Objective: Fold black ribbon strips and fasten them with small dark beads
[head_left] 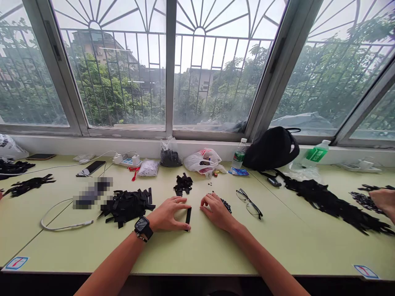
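A short black strip [188,218] lies on the table in front of me. My left hand [168,214], with a watch on its wrist, has thumb and index finger at the strip's two ends, gripping it lengthwise. To the right, my right hand [216,209] rests with fingers curled and tips together near the tabletop; whatever they may hold is hidden. A small heap of shiny dark pieces [226,205] lies partly behind that hand. Left of my left hand is a large pile of black strips [128,204]. A smaller pile of black strips [183,183] lies beyond both hands.
Eyeglasses [249,203] lie right of my right hand. A white cable [66,227] curves at left. Along the sill stand bags, a power strip [128,160], a bottle [239,153] and a black backpack [271,149]. Another person's hand [384,201] is at far right, near a long black strip pile [336,201].
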`<state>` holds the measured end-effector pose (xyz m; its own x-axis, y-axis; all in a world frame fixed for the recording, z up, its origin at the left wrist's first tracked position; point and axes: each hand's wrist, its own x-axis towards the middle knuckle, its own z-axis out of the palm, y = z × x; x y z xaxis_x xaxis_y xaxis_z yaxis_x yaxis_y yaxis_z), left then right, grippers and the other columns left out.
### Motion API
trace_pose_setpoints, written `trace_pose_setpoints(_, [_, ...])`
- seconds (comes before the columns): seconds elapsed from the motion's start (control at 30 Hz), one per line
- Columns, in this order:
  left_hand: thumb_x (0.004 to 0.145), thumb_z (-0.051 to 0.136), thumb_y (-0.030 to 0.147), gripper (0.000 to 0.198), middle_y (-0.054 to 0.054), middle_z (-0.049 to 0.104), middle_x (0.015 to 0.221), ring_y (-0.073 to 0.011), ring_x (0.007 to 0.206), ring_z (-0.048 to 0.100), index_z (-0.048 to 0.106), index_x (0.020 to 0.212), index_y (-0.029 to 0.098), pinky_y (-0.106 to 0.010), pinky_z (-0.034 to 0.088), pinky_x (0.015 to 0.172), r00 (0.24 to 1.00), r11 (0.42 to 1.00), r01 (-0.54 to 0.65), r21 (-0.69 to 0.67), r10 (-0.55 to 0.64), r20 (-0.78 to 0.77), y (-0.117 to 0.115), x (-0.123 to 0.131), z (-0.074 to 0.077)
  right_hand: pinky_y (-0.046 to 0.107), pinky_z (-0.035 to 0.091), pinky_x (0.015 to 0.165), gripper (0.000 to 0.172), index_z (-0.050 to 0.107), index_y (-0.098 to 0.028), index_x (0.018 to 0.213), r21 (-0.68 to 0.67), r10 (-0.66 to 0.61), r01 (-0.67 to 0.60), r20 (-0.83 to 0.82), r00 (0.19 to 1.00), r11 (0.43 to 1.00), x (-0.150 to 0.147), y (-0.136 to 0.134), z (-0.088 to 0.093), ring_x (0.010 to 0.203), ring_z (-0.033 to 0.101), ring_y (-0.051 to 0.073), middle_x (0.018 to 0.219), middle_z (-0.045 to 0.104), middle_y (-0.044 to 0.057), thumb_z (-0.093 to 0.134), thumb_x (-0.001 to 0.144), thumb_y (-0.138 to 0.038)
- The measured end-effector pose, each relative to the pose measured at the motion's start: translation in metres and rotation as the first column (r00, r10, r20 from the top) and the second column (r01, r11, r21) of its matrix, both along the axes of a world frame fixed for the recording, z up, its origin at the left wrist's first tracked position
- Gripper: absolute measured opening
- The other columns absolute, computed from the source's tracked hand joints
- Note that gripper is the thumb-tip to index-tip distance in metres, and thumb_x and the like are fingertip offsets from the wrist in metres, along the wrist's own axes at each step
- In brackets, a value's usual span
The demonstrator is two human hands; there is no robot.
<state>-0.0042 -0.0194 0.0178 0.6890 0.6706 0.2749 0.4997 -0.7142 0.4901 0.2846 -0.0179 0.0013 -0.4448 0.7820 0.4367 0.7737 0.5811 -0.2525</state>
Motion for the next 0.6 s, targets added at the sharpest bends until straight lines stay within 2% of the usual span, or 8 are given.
trace_pose_setpoints(0.2, [0.075, 0.082, 0.072, 0.082, -0.011, 0.052, 0.159, -0.0394, 0.149, 0.043, 0.066, 0.144, 0.032, -0.054, 0.036, 0.123, 1.000, 1.000, 0.001, -0.009, -0.001, -0.020, -0.001, 0.001, 0.004, 0.040, 0.050, 0.085, 0.010, 0.059, -0.023, 0.093, 0.070, 0.040, -0.040, -0.002, 0.999, 0.997, -0.002, -0.001, 0.001, 0.092, 0.061, 0.025, 0.095, 0.067, 0.006, 0.058, 0.099, -0.015])
trace_pose_setpoints(0.37, [0.074, 0.082, 0.074, 0.083, -0.011, 0.052, 0.159, -0.0401, 0.148, 0.043, 0.066, 0.143, 0.032, -0.055, 0.035, 0.123, 1.000, 1.000, 0.003, -0.001, -0.003, -0.026, 0.000, 0.002, 0.002, 0.038, 0.050, 0.084, 0.010, 0.057, -0.022, 0.097, 0.074, 0.098, -0.093, -0.069, 0.993, 0.993, -0.022, -0.012, 0.005, 0.094, 0.061, 0.024, 0.099, 0.065, 0.007, 0.052, 0.104, -0.016])
trace_pose_setpoints(0.47, [0.074, 0.081, 0.074, 0.082, -0.010, 0.052, 0.159, -0.0401, 0.149, 0.042, 0.065, 0.145, 0.035, -0.054, 0.036, 0.122, 1.000, 1.000, 0.012, -0.008, -0.012, -0.020, 0.001, 0.003, 0.001, 0.037, 0.050, 0.081, 0.013, 0.056, -0.022, 0.096, 0.111, 0.172, -0.165, -0.049, 0.984, 0.980, -0.035, -0.015, 0.002, 0.090, 0.061, 0.023, 0.097, 0.065, 0.006, 0.050, 0.105, -0.016])
trace_pose_setpoints(0.6, [0.074, 0.081, 0.075, 0.084, -0.010, 0.051, 0.160, -0.0408, 0.149, 0.041, 0.063, 0.146, 0.036, -0.055, 0.036, 0.122, 1.000, 1.000, 0.012, -0.011, -0.012, -0.021, 0.002, 0.004, -0.001, 0.037, 0.051, 0.080, 0.013, 0.056, -0.022, 0.096, 0.139, 0.185, -0.172, -0.087, 0.979, 0.975, -0.041, -0.014, -0.002, 0.091, 0.062, 0.023, 0.096, 0.065, 0.006, 0.050, 0.105, -0.015])
